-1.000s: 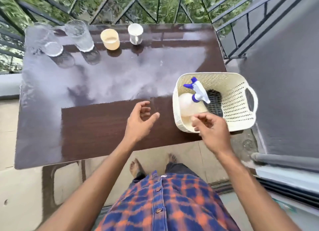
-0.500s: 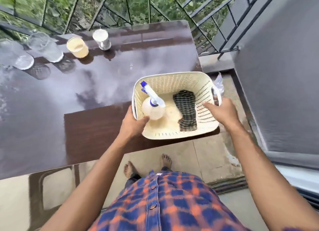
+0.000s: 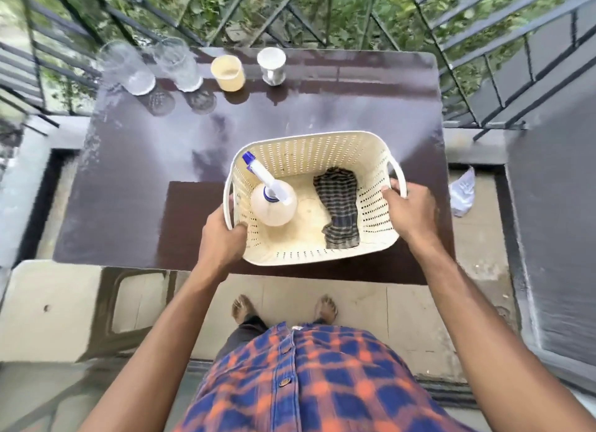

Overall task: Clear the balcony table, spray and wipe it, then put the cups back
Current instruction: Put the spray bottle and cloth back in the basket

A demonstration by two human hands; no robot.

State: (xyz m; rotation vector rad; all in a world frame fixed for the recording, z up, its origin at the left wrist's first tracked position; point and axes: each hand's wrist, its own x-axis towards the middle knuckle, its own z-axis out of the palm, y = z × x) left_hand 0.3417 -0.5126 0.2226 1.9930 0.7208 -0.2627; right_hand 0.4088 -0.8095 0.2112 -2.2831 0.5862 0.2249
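A cream perforated basket (image 3: pixel 322 148) sits on the near middle of the dark brown balcony table (image 3: pixel 354 109). My left hand (image 3: pixel 222 241) grips its left rim and my right hand (image 3: pixel 409 209) grips its right rim by the handle. Inside the basket stand a spray bottle (image 3: pixel 274 206) with a blue and white nozzle and a dark checked cloth (image 3: pixel 338 206) lying flat. Along the table's far edge stand two clear glasses (image 3: pixel 129 67) (image 3: pixel 177 64), a yellow cup (image 3: pixel 227 72) and a white cup (image 3: pixel 272 65).
A black metal railing (image 3: pixel 483 44) runs behind and to the right of the table, with greenery beyond. A grey wall (image 3: pixel 554 206) rises at the right. A crumpled white bag (image 3: pixel 462 189) lies on the floor right of the table. My bare feet (image 3: pixel 283 309) stand on the tiles.
My hands went from open beside the basket to gripping both its sides. The basket has shifted left from the table's right edge toward the near middle.
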